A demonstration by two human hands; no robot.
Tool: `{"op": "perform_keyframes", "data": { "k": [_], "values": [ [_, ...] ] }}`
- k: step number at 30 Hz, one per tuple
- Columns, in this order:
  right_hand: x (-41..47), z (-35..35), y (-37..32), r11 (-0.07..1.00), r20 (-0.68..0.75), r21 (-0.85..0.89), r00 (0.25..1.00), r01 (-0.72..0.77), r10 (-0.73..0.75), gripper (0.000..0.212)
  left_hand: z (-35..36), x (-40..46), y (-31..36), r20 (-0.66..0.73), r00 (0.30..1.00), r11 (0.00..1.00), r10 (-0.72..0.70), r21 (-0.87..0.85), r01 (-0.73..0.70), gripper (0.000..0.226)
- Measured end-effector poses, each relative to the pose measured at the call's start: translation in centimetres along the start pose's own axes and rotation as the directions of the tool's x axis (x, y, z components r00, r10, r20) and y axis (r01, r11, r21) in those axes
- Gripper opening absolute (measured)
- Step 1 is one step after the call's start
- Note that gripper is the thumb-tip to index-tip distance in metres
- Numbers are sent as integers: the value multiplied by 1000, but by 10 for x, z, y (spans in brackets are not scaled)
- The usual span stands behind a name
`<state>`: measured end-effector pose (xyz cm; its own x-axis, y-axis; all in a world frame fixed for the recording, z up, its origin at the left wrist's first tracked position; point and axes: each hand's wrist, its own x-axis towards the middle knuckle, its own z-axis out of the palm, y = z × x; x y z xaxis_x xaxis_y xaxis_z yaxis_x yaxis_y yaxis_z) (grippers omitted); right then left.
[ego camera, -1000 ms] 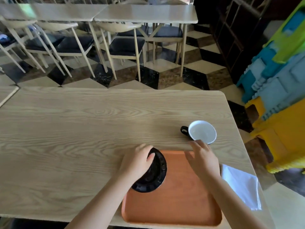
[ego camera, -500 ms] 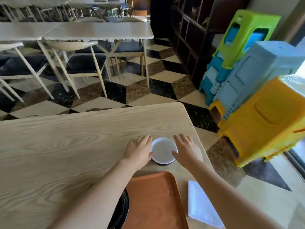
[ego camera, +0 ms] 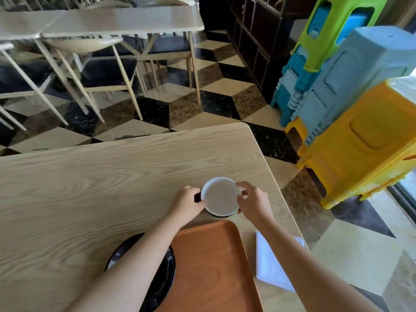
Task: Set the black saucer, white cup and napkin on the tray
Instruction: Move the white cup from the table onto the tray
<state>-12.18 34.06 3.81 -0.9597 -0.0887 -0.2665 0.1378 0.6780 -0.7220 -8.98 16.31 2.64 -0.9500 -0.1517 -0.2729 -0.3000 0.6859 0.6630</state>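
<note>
Now both hands have closed in: left hand (ego camera: 188, 204) and right hand (ego camera: 253, 202) clasp the white cup (ego camera: 221, 196), probably still on the desk (ego camera: 90, 183); lift next.

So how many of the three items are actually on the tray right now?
1, and only partly: the black saucer overlaps the tray's left edge, largely hidden by a forearm. The white cup sits on the table beyond the tray between both hands; the napkin lies right of it.
</note>
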Motion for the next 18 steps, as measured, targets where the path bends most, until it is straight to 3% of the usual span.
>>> {"op": "perform_keyframes", "data": {
  "k": [9,18],
  "values": [
    [-39,-12,-4,993,-48,79,995,93,-90,37,-1,-51,-9,-155,988,971,-11,-236,-26,12],
    [-66,-6,20,998,90,64,996,13,-19,37,12,-99,-12,-90,993,952,-71,-305,40,16]
  ]
}}
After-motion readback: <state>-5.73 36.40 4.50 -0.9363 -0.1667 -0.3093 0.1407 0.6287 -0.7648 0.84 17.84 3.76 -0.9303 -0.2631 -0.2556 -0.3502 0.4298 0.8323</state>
